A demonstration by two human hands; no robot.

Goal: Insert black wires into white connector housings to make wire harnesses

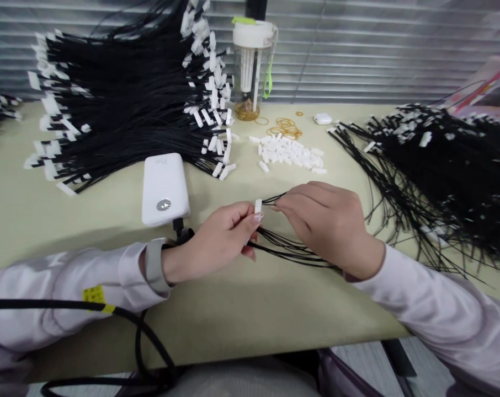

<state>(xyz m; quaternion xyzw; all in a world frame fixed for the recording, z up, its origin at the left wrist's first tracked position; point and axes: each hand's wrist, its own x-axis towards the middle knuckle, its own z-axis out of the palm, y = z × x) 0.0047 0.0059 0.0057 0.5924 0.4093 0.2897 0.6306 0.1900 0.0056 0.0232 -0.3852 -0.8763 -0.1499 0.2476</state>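
My left hand (225, 234) pinches a small white connector (258, 206) between thumb and forefinger. Its other fingers curl round a bundle of thin black wires (291, 251) that runs off to the right beneath my right hand. My right hand (326, 220) has its fingertips closed on a few thin black wires (271, 200) that reach the connector's right side. Whether their ends sit fully inside the connector is too small to tell. Beyond the hands lies a pile of loose white connectors (291, 153).
Wires with white ends form a big stack (129, 99) at back left; another wire heap (452, 176) lies right. A white power bank (165, 187) with a cable stands by my left wrist. Behind are a bottle (253, 66), rubber bands (285, 129) and a white case (323, 118).
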